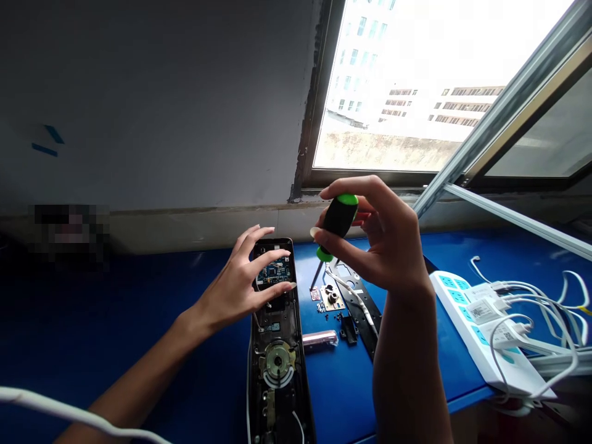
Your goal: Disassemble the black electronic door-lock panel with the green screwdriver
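Observation:
An opened black door-lock body (pixel 277 357) lies lengthwise on the blue table (pixel 139 320), its circuit board (pixel 274 271) and round metal mechanism (pixel 277 361) showing. My left hand (pixel 245 277) hovers over the lock's far end with fingers spread, holding nothing. My right hand (pixel 382 237) is raised above the table and closed on a screwdriver (pixel 337 223) with a black and green handle, its shaft pointing down toward small parts (pixel 328 299).
A black metal plate (pixel 365 308) with a white wire, a small board, loose screws and a pinkish cylinder (pixel 320 339) lie right of the lock. A white power strip (pixel 485 333) with several plugged chargers sits at the right. An open window (pixel 416 86) is ahead.

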Demonstrator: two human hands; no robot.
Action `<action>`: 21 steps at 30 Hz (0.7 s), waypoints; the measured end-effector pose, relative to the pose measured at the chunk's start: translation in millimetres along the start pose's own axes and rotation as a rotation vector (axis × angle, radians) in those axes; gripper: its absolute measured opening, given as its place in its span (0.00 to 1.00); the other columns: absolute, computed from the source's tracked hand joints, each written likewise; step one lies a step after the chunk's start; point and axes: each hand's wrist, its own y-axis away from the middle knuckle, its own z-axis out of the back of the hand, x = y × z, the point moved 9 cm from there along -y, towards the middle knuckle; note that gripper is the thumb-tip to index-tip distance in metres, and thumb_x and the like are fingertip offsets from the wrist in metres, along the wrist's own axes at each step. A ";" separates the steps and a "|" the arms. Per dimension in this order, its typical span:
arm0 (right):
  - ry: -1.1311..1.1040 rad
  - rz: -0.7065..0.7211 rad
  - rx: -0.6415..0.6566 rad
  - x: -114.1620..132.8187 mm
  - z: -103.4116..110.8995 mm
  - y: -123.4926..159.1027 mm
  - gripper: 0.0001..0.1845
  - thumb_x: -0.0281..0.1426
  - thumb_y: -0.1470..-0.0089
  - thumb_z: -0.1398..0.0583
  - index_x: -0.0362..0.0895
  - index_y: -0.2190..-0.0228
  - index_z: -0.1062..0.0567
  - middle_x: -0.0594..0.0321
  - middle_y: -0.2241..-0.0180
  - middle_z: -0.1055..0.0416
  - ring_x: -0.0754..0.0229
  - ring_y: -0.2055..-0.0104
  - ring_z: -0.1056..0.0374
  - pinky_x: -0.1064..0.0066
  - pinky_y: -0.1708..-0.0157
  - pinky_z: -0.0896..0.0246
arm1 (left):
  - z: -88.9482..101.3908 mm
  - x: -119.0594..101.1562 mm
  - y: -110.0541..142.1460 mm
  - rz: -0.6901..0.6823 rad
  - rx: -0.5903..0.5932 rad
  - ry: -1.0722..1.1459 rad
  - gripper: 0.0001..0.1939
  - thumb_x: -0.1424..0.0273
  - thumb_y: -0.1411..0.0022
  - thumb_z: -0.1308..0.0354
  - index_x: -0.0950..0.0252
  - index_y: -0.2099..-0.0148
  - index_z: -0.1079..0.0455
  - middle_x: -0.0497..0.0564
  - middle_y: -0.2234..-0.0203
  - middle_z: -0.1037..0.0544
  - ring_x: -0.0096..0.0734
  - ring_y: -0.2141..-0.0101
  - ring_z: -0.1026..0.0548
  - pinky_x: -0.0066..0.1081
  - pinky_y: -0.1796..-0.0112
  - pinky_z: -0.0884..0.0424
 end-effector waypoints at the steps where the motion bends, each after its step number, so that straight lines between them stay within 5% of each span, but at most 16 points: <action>1: 0.014 -0.009 0.000 -1.6 3.0 0.5 0.18 0.27 0.45 0.34 0.47 0.53 0.27 0.66 0.62 0.24 0.62 0.63 0.25 0.66 0.62 0.25 | 1.9 -7.3 -0.7 -0.039 -0.029 -0.026 0.21 0.57 0.32 0.38 0.56 0.40 0.28 0.56 0.31 0.43 0.58 0.29 0.49 0.62 0.35 0.38; 5: 0.099 -0.164 0.196 -26.6 -0.8 6.4 0.14 0.29 0.45 0.34 0.47 0.56 0.28 0.68 0.66 0.26 0.64 0.66 0.27 0.68 0.62 0.26 | -6.4 -38.9 -1.8 -0.212 -0.037 -0.066 0.14 0.66 0.29 0.41 0.63 0.44 0.25 0.59 0.36 0.34 0.55 0.29 0.47 0.57 0.35 0.35; 9: 0.258 -0.429 0.486 -71.1 -12.9 24.5 0.13 0.30 0.46 0.32 0.48 0.61 0.30 0.69 0.70 0.28 0.67 0.74 0.33 0.73 0.76 0.37 | -32.4 -59.0 0.3 -0.341 0.085 -0.095 0.13 0.67 0.26 0.44 0.66 0.47 0.24 0.59 0.42 0.26 0.56 0.31 0.42 0.56 0.37 0.31; 13: 0.323 -0.478 0.519 -89.2 -16.0 28.0 0.15 0.29 0.48 0.31 0.47 0.63 0.31 0.71 0.74 0.30 0.70 0.77 0.38 0.75 0.79 0.43 | -46.5 -61.7 2.8 -0.368 0.155 -0.122 0.13 0.66 0.26 0.45 0.67 0.48 0.24 0.59 0.44 0.24 0.57 0.32 0.40 0.57 0.38 0.30; 21: 0.270 -0.478 0.580 -103.5 -32.1 30.0 0.15 0.29 0.47 0.32 0.47 0.62 0.31 0.70 0.73 0.28 0.69 0.77 0.34 0.76 0.80 0.44 | -43.4 -60.9 2.1 -0.365 0.156 -0.120 0.14 0.66 0.25 0.46 0.67 0.49 0.23 0.59 0.46 0.23 0.56 0.33 0.38 0.55 0.38 0.30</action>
